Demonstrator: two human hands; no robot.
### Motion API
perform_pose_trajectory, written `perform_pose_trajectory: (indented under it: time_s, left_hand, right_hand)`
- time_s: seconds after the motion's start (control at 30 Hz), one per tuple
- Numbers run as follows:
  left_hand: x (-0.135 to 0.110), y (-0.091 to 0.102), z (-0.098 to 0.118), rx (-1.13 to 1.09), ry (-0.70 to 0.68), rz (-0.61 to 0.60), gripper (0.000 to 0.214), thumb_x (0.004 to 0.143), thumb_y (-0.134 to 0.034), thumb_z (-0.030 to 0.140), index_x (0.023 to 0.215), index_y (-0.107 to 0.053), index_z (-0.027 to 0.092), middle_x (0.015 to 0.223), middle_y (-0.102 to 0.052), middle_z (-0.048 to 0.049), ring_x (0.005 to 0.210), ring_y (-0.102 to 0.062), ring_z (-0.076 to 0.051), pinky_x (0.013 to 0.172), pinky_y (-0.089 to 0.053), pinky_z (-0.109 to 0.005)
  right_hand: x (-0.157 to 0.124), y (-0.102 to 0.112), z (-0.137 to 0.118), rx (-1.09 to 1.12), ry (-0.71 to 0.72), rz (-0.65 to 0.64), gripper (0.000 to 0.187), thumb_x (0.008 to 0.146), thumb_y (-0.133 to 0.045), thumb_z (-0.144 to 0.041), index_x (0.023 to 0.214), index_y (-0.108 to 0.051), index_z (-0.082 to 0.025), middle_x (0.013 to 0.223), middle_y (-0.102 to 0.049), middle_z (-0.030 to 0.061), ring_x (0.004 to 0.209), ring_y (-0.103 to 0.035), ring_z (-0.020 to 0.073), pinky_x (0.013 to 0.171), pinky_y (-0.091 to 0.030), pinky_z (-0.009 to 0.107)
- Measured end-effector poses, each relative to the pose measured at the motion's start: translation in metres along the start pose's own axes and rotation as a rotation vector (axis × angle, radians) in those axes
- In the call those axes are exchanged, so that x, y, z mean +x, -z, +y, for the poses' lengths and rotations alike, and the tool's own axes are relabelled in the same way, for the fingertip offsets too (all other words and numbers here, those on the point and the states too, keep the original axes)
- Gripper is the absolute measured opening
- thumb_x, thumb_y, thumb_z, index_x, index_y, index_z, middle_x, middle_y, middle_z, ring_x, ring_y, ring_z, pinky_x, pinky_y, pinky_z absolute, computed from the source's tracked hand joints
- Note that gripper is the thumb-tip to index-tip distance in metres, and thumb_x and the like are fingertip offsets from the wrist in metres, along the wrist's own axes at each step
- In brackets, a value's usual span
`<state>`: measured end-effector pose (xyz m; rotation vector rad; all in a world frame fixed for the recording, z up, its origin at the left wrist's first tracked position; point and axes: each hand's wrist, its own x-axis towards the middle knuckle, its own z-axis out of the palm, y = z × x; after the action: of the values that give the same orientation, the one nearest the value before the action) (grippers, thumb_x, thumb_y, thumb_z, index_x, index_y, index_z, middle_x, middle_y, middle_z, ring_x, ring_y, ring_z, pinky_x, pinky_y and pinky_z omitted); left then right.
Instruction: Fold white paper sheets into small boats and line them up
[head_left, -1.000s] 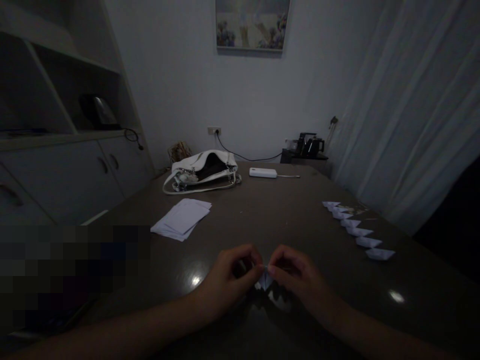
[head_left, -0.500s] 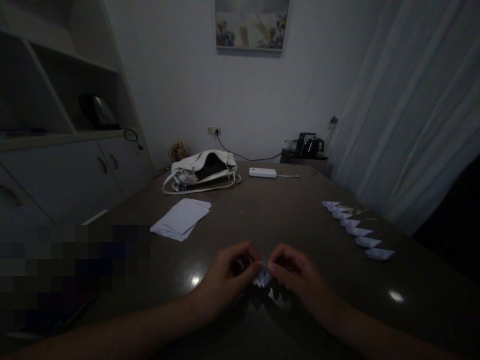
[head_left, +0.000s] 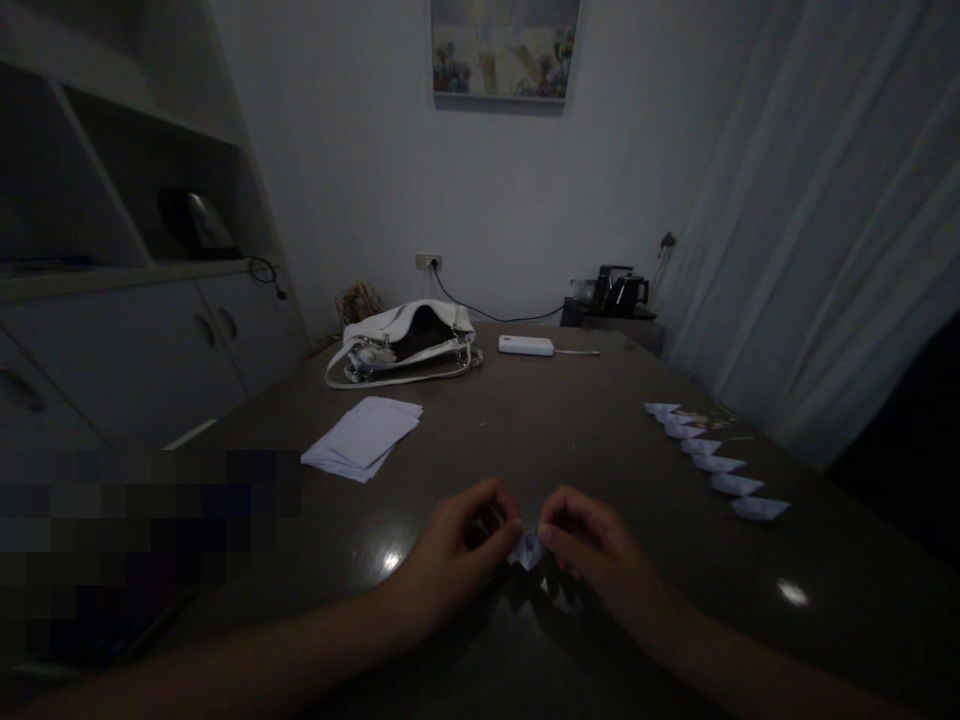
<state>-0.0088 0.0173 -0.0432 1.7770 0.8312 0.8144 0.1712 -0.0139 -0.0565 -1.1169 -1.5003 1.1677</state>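
Observation:
Between my hands is a small piece of folded white paper [head_left: 529,552], its creased front facing me just above the dark table [head_left: 480,640]. My left hand [head_left: 476,530] pinches its left side between thumb and fingers. On the opposite side, my right hand [head_left: 581,535] pinches the paper in the same way. The fingertips cover both of its upper sides. Off to the right, several folded paper boats [head_left: 759,509] stand in a slanting row along the table.
A stack of white paper sheets [head_left: 364,437] lies left of centre. Behind it rests an open white handbag [head_left: 409,340]. A white power bank [head_left: 525,345] with a short cable sits near the far edge. A blurred-out patch [head_left: 135,560] hides the lower left.
The folded paper's lower edge has risen slightly and its middle looks opened a little wider. Both hands keep their pinch and have barely moved.

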Motion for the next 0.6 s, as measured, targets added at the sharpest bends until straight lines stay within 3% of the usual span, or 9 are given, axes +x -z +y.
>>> perform_pose_trajectory:
  time_s: [0.17, 0.6]
  left_hand:
    - [-0.0001, -0.0004, 0.0000, 0.011, -0.010, -0.046, 0.018, 0.087, -0.051, 0.033, 0.091, -0.058, 0.016, 0.075, -0.058, -0.0004, 0.068, -0.052, -0.011, 0.061, -0.040, -0.022]
    - [-0.0011, 0.0002, 0.0025, 0.055, 0.013, -0.010, 0.016, 0.085, -0.054, 0.031, 0.082, -0.055, 0.015, 0.071, -0.055, 0.0004, 0.066, -0.051, -0.012, 0.059, -0.039, -0.022]
  right_hand:
    - [0.0010, -0.0009, -0.0035, -0.016, -0.001, 0.004, 0.018, 0.081, -0.058, -0.032, 0.074, -0.051, -0.017, 0.063, -0.045, -0.0035, 0.056, -0.041, 0.0079, 0.050, -0.032, 0.020]
    - [-0.0006, -0.0010, -0.0033, 0.019, -0.026, 0.058, 0.022, 0.082, -0.058, -0.038, 0.076, -0.050, -0.018, 0.059, -0.045, -0.0047, 0.052, -0.043, 0.0077, 0.046, -0.032, 0.019]
